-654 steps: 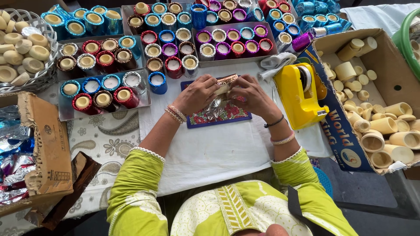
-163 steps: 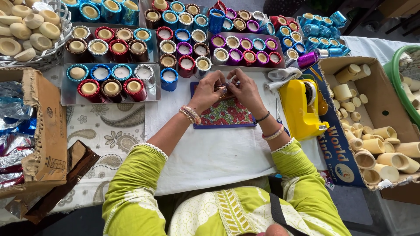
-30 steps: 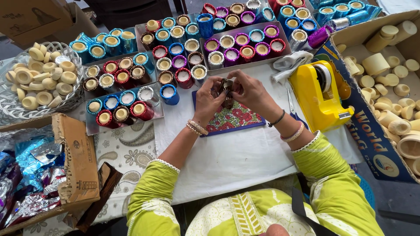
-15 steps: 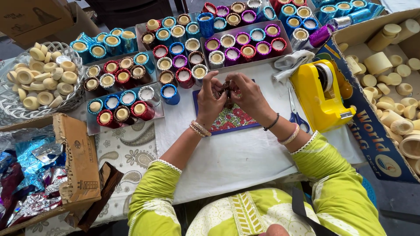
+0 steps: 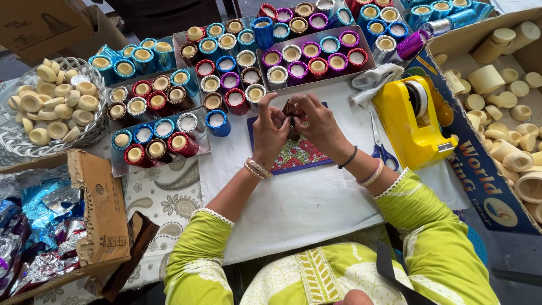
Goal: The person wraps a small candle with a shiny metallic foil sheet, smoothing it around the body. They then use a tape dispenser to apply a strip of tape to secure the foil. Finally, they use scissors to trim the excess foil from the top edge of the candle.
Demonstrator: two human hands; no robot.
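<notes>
My left hand point(image 5: 270, 133) and my right hand point(image 5: 317, 125) meet over a small floral-patterned mat point(image 5: 296, 153) on the white cloth. Between the fingertips of both hands is a small dark foil-wrapped cylinder point(image 5: 290, 114), mostly hidden by the fingers. Bangles circle both wrists. Trays of foil-wrapped candle cups point(image 5: 316, 53) in red, blue, purple and silver stand just beyond the hands.
A yellow tape dispenser point(image 5: 415, 121) and blue-handled scissors point(image 5: 383, 148) lie to the right. A cardboard box point(image 5: 480, 169) of bare cream cups sits far right. A wire basket point(image 5: 22, 141) with cream cups is at left, a box of foil sheets point(image 5: 34, 226) below it.
The hands stayed over the mat, turning the small cylinder between the fingers. The view shifted slightly; earlier the piece looked pale, now it is dark with foil.
</notes>
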